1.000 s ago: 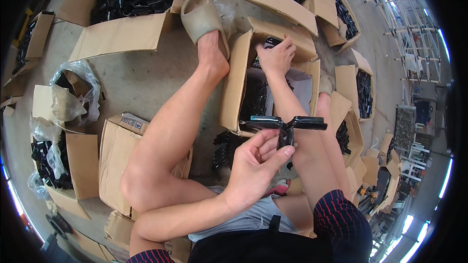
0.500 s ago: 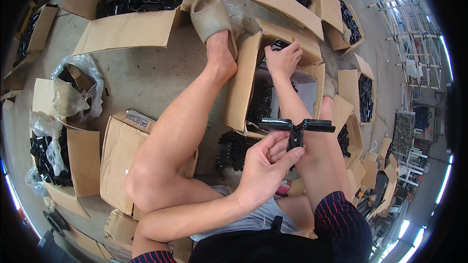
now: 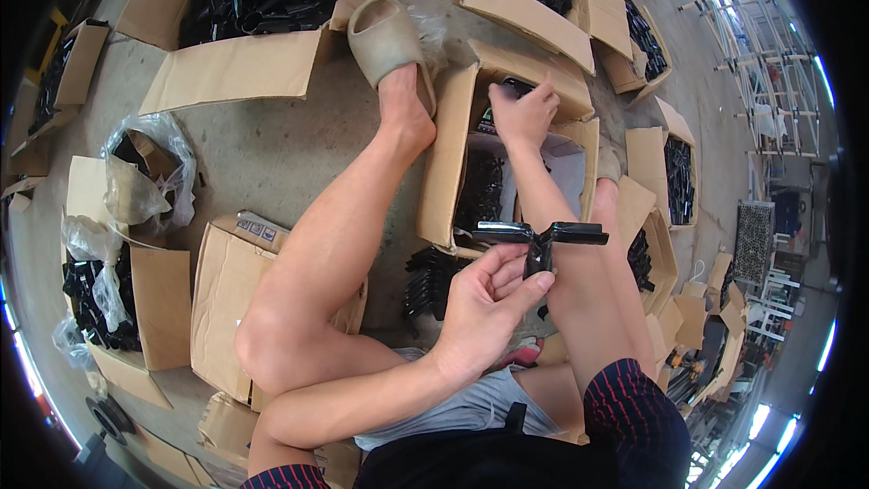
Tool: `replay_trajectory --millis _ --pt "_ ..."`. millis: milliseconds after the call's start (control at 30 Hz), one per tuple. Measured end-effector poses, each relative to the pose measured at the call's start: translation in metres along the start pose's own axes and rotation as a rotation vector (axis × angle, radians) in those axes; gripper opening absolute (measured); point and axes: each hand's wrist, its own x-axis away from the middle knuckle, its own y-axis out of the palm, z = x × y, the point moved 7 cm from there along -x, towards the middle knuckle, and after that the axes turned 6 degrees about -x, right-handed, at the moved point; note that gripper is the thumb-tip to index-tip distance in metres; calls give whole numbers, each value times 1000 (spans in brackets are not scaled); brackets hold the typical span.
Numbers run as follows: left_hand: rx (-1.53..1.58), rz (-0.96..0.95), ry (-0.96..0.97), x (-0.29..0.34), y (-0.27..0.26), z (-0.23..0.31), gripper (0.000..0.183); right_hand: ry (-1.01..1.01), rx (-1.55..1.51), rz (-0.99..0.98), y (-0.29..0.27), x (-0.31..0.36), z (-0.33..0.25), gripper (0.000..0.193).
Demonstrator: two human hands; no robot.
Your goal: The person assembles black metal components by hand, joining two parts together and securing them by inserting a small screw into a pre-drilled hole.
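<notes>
My left hand (image 3: 484,303) pinches a black, glossy T-shaped fitting (image 3: 540,258) by its stem, between thumb and fingers. The fitting's two flat arms spread sideways above my right forearm. Beyond it, my right hand (image 3: 525,113) reaches over a phone (image 3: 518,87) at the far end of an open cardboard box (image 3: 444,158). Its thumb is blurred against the phone and the other fingers stand apart; the hand covers much of the phone. Dark parts (image 3: 480,190) lie inside this box, beside a grey inner panel.
Open cartons of black parts surround me, including a large carton (image 3: 226,68) at far left and another carton (image 3: 523,18) beyond. A closed box (image 3: 226,299) rests beside my left leg. Black parts (image 3: 430,285) are heaped between my legs. Metal racks (image 3: 769,63) stand right.
The fitting and my left hand have shifted slightly left in view. My right thumb has moved at the phone. The whole view has shifted a little.
</notes>
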Motion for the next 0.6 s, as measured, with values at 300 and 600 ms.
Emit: replay_trajectory --millis 300,600 --pt "-108 85 13 -9 -15 -19 36 438 -1327 -412 -150 76 26 52" --pt "-308 -25 -116 -12 -13 -69 35 184 -913 -686 -224 149 35 48"
